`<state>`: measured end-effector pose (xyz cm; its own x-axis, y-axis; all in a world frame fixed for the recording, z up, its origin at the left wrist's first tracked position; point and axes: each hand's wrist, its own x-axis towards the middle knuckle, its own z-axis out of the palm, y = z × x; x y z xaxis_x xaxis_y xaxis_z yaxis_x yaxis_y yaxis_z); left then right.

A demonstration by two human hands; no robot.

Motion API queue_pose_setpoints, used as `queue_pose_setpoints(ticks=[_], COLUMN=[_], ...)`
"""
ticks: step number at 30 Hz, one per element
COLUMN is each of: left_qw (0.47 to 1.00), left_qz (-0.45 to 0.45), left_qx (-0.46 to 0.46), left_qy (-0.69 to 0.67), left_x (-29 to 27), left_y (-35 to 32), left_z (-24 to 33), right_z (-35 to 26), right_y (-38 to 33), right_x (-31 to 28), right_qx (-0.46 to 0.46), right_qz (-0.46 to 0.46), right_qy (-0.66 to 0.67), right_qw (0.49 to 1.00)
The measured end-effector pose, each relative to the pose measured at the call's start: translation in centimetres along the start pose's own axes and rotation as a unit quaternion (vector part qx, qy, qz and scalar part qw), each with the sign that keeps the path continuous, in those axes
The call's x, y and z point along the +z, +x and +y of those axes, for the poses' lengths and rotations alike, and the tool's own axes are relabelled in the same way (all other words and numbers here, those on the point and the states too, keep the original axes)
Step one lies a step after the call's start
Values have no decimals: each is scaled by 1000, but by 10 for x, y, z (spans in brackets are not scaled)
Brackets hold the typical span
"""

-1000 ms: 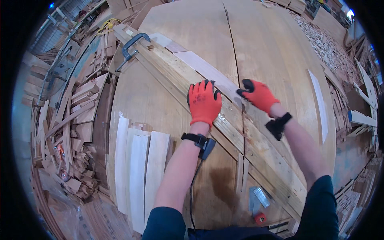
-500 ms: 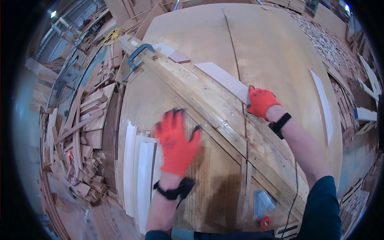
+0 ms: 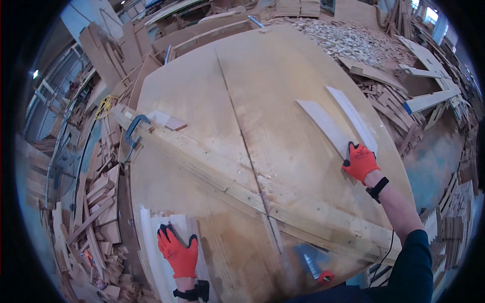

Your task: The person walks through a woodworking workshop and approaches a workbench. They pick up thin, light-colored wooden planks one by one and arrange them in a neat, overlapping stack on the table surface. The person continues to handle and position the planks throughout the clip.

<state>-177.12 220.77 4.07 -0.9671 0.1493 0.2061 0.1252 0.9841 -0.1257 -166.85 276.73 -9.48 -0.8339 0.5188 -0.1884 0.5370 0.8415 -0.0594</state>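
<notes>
From where I watch, the right hand (image 3: pixel 361 162) is closed on the near end of a pale board (image 3: pixel 326 126), dark fingertips on its face and edge. The pale board lies flat toward the right of the wooden table top (image 3: pixel 283 76), its far end pointing up and left. A second pale board (image 3: pixel 352 116) runs beside it, a narrow gap between; its near end sits right at the knuckles, and I cannot tell whether they touch. The table top's right edge curves past just beyond, so the room on that side is tight. To the left I have a broad stretch of surface, crossed by a long dark slit (image 3: pixel 242 132).

The left hand (image 3: pixel 178 251) lies over pale strips (image 3: pixel 147 237) at the near left edge, thumb spread from the fingers; I cannot tell whether it grips one.

Between the hands a long wooden beam (image 3: pixel 202 179) crosses diagonally, a C-clamp (image 3: pixel 133 132) at its far-left end and pale offcuts (image 3: pixel 169 120) just beyond. A metal square (image 3: pixel 309 257) and red tape measure (image 3: pixel 326 276) lie by the near edge. Past the left edge, scrap wood (image 3: pixel 103 217) is heaped.
</notes>
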Motion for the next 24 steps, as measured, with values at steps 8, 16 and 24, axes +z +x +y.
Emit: queue_pose_setpoints(ticks=[8, 16, 24], left_qw=[997, 926, 962], left_qz=[26, -12, -189], left_qx=[-16, -130, 189], left_qy=[-76, -354, -62], left_x=[2, -32, -113], left_y=[-2, -7, 0], left_z=[3, 11, 79], right_z=[49, 73, -18], right_y=[27, 44, -12], right_x=[-4, 17, -46], right_qx=[101, 104, -124], right_qz=[12, 12, 44], right_qy=[44, 96, 419], right_qw=[994, 990, 899])
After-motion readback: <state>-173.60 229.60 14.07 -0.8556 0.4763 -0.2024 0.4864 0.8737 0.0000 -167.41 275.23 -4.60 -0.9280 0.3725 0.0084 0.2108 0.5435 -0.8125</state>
